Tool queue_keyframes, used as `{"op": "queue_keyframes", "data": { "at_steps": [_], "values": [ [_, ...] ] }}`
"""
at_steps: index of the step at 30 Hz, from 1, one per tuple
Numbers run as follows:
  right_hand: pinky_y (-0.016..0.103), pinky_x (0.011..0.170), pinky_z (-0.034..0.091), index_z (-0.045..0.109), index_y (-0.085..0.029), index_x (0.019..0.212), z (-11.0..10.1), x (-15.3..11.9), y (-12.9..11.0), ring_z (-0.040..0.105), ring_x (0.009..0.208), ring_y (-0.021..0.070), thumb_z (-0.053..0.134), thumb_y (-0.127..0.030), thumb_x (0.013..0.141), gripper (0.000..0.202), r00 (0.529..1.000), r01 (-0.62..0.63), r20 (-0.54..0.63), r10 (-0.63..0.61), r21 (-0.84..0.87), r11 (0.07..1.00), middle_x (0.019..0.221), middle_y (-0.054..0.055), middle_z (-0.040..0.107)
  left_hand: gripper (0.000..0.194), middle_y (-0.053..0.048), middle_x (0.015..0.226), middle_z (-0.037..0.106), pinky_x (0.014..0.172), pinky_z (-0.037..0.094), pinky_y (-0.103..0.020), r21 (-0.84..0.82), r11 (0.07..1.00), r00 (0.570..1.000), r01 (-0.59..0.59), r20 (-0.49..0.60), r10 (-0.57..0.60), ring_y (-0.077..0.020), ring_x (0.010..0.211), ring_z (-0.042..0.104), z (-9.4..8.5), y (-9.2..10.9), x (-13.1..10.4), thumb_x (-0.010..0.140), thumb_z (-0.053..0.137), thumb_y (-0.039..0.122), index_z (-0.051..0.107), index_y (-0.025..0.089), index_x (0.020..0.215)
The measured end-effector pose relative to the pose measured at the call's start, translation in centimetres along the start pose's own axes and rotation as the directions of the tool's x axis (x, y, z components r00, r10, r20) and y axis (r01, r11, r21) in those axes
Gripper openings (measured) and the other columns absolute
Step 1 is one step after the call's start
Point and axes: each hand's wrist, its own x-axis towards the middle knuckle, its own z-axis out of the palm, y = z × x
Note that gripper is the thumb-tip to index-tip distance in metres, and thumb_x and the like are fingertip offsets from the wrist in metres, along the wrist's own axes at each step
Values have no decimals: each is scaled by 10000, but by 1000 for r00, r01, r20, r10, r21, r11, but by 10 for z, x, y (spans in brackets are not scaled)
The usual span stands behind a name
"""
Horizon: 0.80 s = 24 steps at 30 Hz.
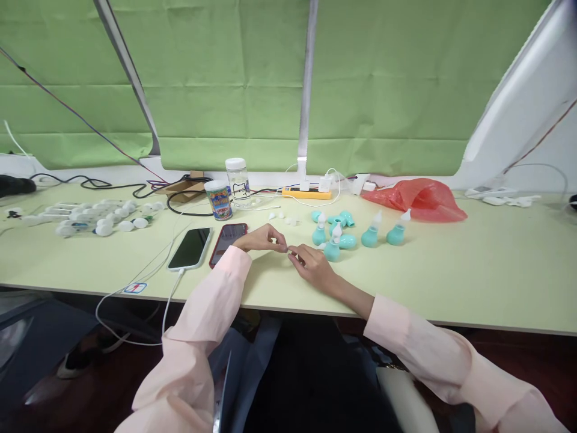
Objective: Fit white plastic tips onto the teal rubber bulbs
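Observation:
My left hand (265,239) and my right hand (313,264) meet over the table, fingertips almost touching. Both are closed in a pinch on a small whitish piece (289,251), mostly covered by the fingers. Just beyond my right hand stand several teal squeeze bulbs with clear pointed nozzles, like nasal aspirators, among them a near one (332,249) and a far right one (396,233). Bare teal bulbs (347,242) lie among them. Small white translucent pieces (292,221) are scattered beyond my hands.
Left of my hands lie a red-cased phone (228,237) and a white-cased phone (190,248) on a cable. Behind are a patterned can (219,201), a clear jar (238,183) and a yellow power strip (306,193). A red plastic bag (417,199) sits right; white bulb-shaped parts (103,225) lie left.

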Motion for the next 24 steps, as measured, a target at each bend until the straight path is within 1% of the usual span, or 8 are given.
{"op": "queue_keyframes", "data": {
  "at_steps": [12, 14, 16, 18, 19, 20, 22, 24],
  "values": [
    [210, 522, 436, 567, -160, 843, 4, 1, 1, 523, 569, 97, 429, -232, 806, 159, 987, -156, -2, 161, 236, 959, 660, 27, 573, 313, -57, 730, 632, 641, 387, -209, -47, 999, 998, 18, 55, -15, -113, 673, 526, 0, 0, 1, 634, 588, 379, 654, 101, 763],
    [213, 523, 435, 567, -158, 823, 2, 2, 0, 521, 556, 96, 424, -235, 807, 163, 986, -161, -4, 166, 225, 961, 662, 30, 583, 320, -66, 784, 636, 679, 399, -224, 21, 999, 998, 49, -51, -48, -133, 731, 539, -2, -4, 2, 669, 551, 375, 648, 107, 812],
    [213, 521, 430, 565, -156, 807, 1, 2, -2, 515, 535, 92, 418, -229, 808, 164, 988, -150, -8, 155, 208, 967, 652, 29, 587, 319, -80, 871, 624, 723, 403, -254, 157, 976, 950, 148, -295, -97, -157, 807, 532, -5, -12, 4, 729, 477, 340, 622, 118, 906],
    [211, 515, 421, 565, -151, 788, 0, 2, -4, 507, 516, 88, 417, -214, 806, 162, 992, -125, -4, 128, 190, 974, 629, 25, 581, 320, -88, 1008, 577, 781, 383, -315, 346, 879, 845, 328, -524, -109, -196, 924, 485, -4, -21, 6, 763, 412, 255, 570, 160, 1024],
    [210, 509, 415, 565, -148, 780, 0, 1, -4, 503, 507, 87, 420, -206, 803, 158, 993, -113, 1, 115, 180, 977, 617, 24, 577, 342, -86, 1092, 532, 806, 364, -363, 438, 799, 817, 413, -566, -112, -227, 994, 437, -3, -26, 7, 758, 404, 210, 538, 191, 1072],
    [209, 504, 409, 565, -145, 773, 0, 1, -4, 500, 500, 86, 424, -199, 800, 154, 995, -104, 8, 104, 172, 980, 609, 23, 574, 379, -81, 1166, 479, 814, 345, -412, 517, 716, 811, 469, -572, -118, -259, 1045, 386, -1, -30, 7, 748, 399, 171, 508, 223, 1107],
    [209, 499, 403, 565, -143, 766, 1, 0, -5, 494, 490, 84, 428, -191, 794, 147, 995, -98, 26, 95, 161, 982, 602, 22, 573, 437, -69, 1235, 411, 804, 321, -478, 634, 591, 843, 499, -512, -162, -294, 1077, 328, 4, -37, 8, 734, 378, 111, 478, 263, 1131],
    [207, 497, 401, 565, -142, 762, 0, 0, -5, 491, 484, 82, 431, -188, 791, 145, 995, -97, 38, 92, 158, 983, 595, 20, 571, 460, -76, 1214, 424, 793, 318, -492, 696, 523, 866, 492, -455, -209, -295, 1062, 330, 8, -41, 8, 724, 352, 67, 485, 261, 1119]
  ]
}}
